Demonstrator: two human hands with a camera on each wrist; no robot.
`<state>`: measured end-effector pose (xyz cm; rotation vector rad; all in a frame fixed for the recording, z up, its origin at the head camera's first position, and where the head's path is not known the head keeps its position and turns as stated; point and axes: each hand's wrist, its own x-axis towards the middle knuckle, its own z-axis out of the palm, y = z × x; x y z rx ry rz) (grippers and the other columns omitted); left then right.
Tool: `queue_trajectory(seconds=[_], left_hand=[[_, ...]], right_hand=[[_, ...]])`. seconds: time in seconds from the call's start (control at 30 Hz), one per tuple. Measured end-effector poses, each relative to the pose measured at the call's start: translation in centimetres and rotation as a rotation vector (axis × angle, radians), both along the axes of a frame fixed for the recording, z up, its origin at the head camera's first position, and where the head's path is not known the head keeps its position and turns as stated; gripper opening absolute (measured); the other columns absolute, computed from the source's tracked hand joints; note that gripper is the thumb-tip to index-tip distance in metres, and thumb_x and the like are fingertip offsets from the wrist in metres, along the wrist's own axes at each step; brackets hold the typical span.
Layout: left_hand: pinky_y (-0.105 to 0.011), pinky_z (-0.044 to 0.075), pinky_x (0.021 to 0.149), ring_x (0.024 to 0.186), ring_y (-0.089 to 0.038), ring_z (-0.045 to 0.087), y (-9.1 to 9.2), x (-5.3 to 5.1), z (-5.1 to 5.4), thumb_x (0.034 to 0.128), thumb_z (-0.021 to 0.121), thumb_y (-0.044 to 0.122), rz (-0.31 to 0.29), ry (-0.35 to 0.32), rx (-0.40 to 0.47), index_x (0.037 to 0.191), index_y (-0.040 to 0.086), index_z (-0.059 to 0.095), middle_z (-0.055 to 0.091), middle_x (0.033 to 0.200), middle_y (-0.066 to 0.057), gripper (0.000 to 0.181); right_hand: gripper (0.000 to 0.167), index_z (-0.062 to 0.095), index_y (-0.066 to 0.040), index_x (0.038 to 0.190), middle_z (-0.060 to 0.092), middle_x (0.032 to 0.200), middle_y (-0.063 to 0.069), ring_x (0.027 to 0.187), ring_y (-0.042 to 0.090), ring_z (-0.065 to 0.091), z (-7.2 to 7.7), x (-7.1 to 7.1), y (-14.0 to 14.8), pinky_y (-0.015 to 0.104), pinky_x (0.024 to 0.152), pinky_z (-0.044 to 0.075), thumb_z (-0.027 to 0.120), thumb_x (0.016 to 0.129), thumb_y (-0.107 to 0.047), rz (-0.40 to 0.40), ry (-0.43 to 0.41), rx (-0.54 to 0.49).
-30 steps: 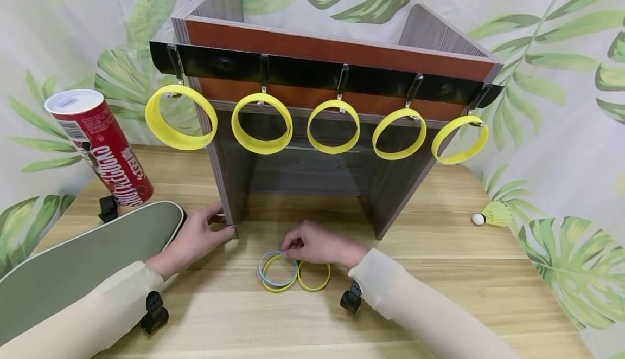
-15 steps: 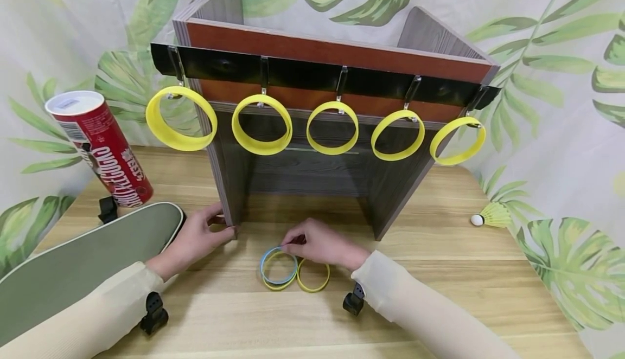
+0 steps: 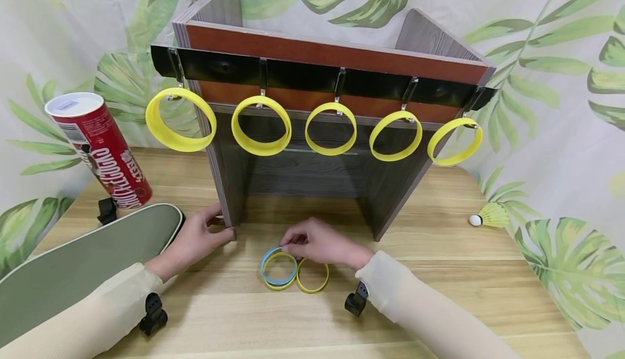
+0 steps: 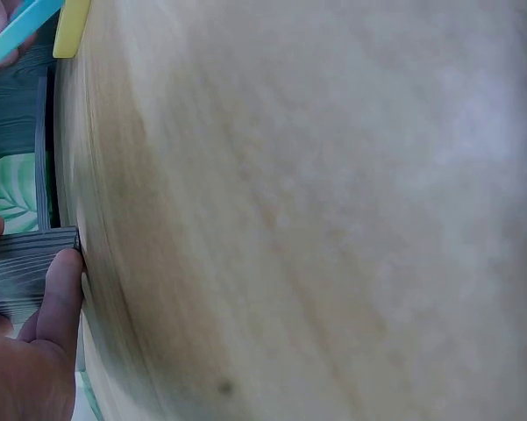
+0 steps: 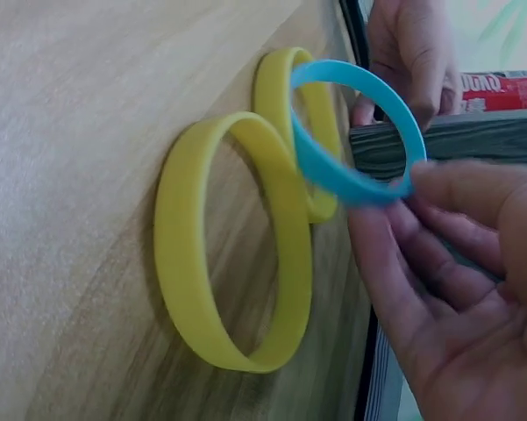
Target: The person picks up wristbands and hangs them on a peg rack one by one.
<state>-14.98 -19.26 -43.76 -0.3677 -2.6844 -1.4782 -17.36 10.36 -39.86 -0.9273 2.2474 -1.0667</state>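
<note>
My right hand point(image 3: 322, 244) pinches a blue silicone wristband point(image 5: 338, 178) at its edge between thumb and fingers. The band is tilted just above the table, and part of it overlaps a yellow wristband point(image 5: 270, 92). Beside these, a second yellow wristband point(image 5: 180, 237) lies flat on the wood. At the lower front edge of the left side panel point(image 3: 225, 199) of a grey wooden stand, my left hand point(image 3: 197, 237) grips the board. In the left wrist view its thumb lies along the panel's end point(image 4: 35, 259), with fingertips on the other side.
Several yellow wristbands point(image 3: 261, 148) hang from hooks on a black strip point(image 3: 303, 78) across the stand. A red can point(image 3: 109, 155) and a grey-green padded case point(image 3: 97, 256) are at the left. A shuttlecock point(image 3: 490, 216) lies right, near the table edge.
The blue wristband has been tilted up a little in my right hand, showing more of its wall. That hand shifted very slightly; my left hand stays on the panel.
</note>
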Motion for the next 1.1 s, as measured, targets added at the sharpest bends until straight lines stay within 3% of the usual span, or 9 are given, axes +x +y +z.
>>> queue_trajectory(seconds=[0.17, 0.47, 0.63, 0.8, 1.0, 1.1], left_hand=[[-0.025, 0.056, 0.088, 0.114, -0.039, 0.072, 0.0, 0.0, 0.0, 0.0934, 0.072, 0.005, 0.001, -0.008, 0.001, 0.133, -0.001, 0.064, 0.074, 0.124, -0.023, 0.041], [-0.028, 0.056, 0.088, 0.112, -0.037, 0.072, 0.0, 0.1, -0.1, 0.0934, 0.073, 0.007, -0.001, 0.012, -0.016, 0.134, 0.001, 0.065, 0.075, 0.123, -0.021, 0.042], [-0.029, 0.056, 0.089, 0.113, -0.038, 0.072, 0.0, 0.1, 0.0, 0.0931, 0.072, 0.005, 0.0, 0.012, -0.014, 0.133, 0.0, 0.065, 0.075, 0.122, -0.022, 0.041], [-0.026, 0.055, 0.087, 0.115, -0.04, 0.072, 0.0, 0.1, 0.2, 0.0935, 0.071, 0.005, -0.001, -0.008, -0.001, 0.135, -0.001, 0.063, 0.073, 0.125, -0.024, 0.043], [-0.024, 0.055, 0.087, 0.114, -0.04, 0.072, 0.0, 0.1, 0.2, 0.0932, 0.072, 0.005, 0.003, -0.006, 0.002, 0.134, -0.001, 0.064, 0.074, 0.124, -0.023, 0.042], [-0.026, 0.055, 0.088, 0.113, -0.039, 0.072, 0.1, 0.1, 0.1, 0.0926, 0.072, 0.006, 0.006, 0.004, -0.004, 0.132, 0.0, 0.065, 0.075, 0.121, -0.022, 0.041]], right_hand=[[0.02, 0.075, 0.004, 0.114, 0.076, 0.107, 0.024, 0.083, 0.014, 0.073, 0.5, 0.2, 0.4, 0.025, 0.079, 0.061, 0.07, 0.1, -0.008, -0.019, -0.13, -0.067], [0.025, 0.071, 0.009, 0.119, 0.073, 0.111, 0.03, 0.086, 0.021, 0.076, 2.4, 1.1, 1.4, 0.054, 0.09, 0.061, 0.07, 0.099, -0.007, -0.046, -0.229, -0.17], [0.021, 0.072, 0.006, 0.117, 0.073, 0.1, 0.026, 0.081, 0.015, 0.074, 4.6, 1.9, 1.9, 0.053, 0.087, 0.062, 0.069, 0.099, -0.005, -0.068, -0.215, -0.268], [0.017, 0.073, 0.002, 0.114, 0.075, 0.095, 0.01, 0.079, 0.012, 0.073, 7.1, 2.8, 2.4, 0.046, 0.085, 0.063, 0.071, 0.098, -0.004, -0.126, -0.134, -0.364], [0.022, 0.068, 0.007, 0.117, 0.077, 0.096, 0.0, 0.084, 0.011, 0.074, 9.5, 3.6, 3.2, 0.036, 0.087, 0.063, 0.07, 0.099, -0.005, -0.214, -0.137, -0.518], [0.026, 0.066, 0.009, 0.117, 0.079, 0.1, 0.001, 0.087, 0.011, 0.075, 10.6, 4.2, 3.6, 0.033, 0.086, 0.063, 0.071, 0.099, -0.009, -0.243, -0.124, -0.618]])
